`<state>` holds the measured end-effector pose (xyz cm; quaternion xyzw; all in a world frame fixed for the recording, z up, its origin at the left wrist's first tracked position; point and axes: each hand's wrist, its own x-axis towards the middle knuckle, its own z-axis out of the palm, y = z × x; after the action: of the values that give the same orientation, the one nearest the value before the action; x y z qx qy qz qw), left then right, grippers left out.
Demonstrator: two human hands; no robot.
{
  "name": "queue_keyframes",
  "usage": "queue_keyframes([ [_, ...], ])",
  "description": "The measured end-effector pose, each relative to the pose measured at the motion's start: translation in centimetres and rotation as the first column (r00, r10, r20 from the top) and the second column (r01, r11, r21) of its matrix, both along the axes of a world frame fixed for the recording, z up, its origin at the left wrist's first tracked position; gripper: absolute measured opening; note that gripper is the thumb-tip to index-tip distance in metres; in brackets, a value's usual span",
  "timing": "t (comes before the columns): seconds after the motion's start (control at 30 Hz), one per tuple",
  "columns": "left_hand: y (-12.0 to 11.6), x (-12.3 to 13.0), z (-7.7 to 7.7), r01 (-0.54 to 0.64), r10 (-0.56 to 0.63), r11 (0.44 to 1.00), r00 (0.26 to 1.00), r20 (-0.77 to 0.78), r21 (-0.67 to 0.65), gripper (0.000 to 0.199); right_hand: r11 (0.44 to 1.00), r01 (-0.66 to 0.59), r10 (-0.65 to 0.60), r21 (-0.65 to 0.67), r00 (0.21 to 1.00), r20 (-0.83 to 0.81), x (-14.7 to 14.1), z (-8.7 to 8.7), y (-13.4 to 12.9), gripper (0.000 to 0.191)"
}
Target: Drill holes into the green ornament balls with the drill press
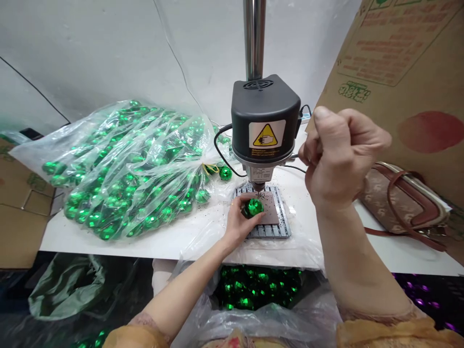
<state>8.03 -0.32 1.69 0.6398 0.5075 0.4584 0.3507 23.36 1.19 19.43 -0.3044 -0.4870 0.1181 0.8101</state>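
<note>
My left hand (239, 217) curls its thumb and fingers around a shiny green faceted ball (254, 207). It holds the ball on a pinkish square pad (271, 212), which lies on the slotted metal base (284, 227) of a small bench drill press (266, 118). Just above the ball sits the drill's chuck (258, 186). To the right of the black motor housing, my right hand (335, 154) is closed in a fist around the drill's feed lever (295, 156); most of the lever is hidden by the fingers.
A clear plastic bag (145, 164) full of green balls lies on the white table (119, 249) at left, beside a loose green ball (225, 173). More green balls (259, 285) fill an open bag below the table edge. A handbag (402, 203) and cardboard box (398, 101) stand right.
</note>
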Motion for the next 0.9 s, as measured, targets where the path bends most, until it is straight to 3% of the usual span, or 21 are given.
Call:
queue_keyframes([
  [0.07, -2.4, -1.3, 0.9, 0.034, -0.032, 0.999, 0.991, -0.132, 0.011, 0.045, 1.0, -0.004, 0.004, 0.0, 1.0, -0.006, 0.2, 0.4, 0.2, 0.043],
  [0.13, -5.3, -3.1, 1.2, 0.268, -0.259, 0.963, 0.917, -0.303, -0.015, 0.046, 1.0, 0.014, -0.014, 0.01, 1.0, -0.013, 0.2, 0.2, 0.4, 0.043],
  [0.2, -8.0, -5.1, 0.9, 0.535, -0.478, 0.844, 0.708, -0.52, -0.047, 0.048, 0.999, 0.029, -0.028, 0.022, 0.999, -0.017, 0.2, -0.1, 0.4, 0.042],
  [0.27, -9.7, -6.8, 0.4, 0.678, -0.523, 0.733, 0.502, -0.689, -0.062, 0.049, 0.999, 0.031, -0.03, 0.034, 0.999, -0.026, 0.1, -0.2, 0.4, 0.042],
  [0.3, -9.9, -7.5, 0.2, 0.701, -0.504, 0.711, 0.46, -0.731, -0.049, 0.048, 0.999, 0.03, -0.029, 0.035, 0.999, -0.03, 0.0, -0.2, 0.4, 0.043],
  [0.37, -8.8, -8.4, 0.3, 0.671, -0.445, 0.742, 0.513, -0.734, 0.019, 0.037, 0.999, 0.035, -0.034, 0.033, 0.999, -0.032, 0.0, -0.2, 0.3, 0.043],
  [0.43, -5.5, -8.7, 0.9, 0.545, -0.337, 0.829, 0.664, -0.667, 0.124, 0.02, 0.998, 0.052, -0.05, 0.035, 0.998, -0.034, -0.1, -0.1, 0.3, 0.042],
  [0.53, 1.9, -8.1, 1.9, 0.264, -0.084, 0.929, 0.835, -0.544, 0.261, 0.016, 0.997, 0.066, -0.065, 0.038, 0.997, -0.041, -0.1, -0.2, 0.2, 0.041],
  [0.6, 7.1, -7.2, 2.1, 0.089, 0.052, 0.957, 0.886, -0.462, 0.278, 0.017, 0.997, 0.06, -0.059, 0.039, 0.997, -0.042, -0.2, -0.3, 0.3, 0.041],
  [0.7, 13.0, -5.8, 1.7, -0.051, 0.119, 0.98, 0.926, -0.359, 0.192, 0.023, 0.998, 0.05, -0.048, 0.046, 0.998, -0.043, -0.2, -0.3, 0.3, 0.042],
  [0.8, 15.6, -5.1, 1.0, -0.052, 0.093, 0.988, 0.952, -0.29, 0.146, 0.03, 0.997, 0.049, -0.047, 0.052, 0.998, -0.036, -0.2, -0.2, 0.2, 0.043],
  [0.9, 15.0, -5.3, 0.8, -0.065, 0.097, 0.989, 0.963, -0.25, 0.135, 0.029, 0.997, 0.05, -0.049, 0.053, 0.998, -0.029, -0.1, -0.3, 0.2, 0.043],
])
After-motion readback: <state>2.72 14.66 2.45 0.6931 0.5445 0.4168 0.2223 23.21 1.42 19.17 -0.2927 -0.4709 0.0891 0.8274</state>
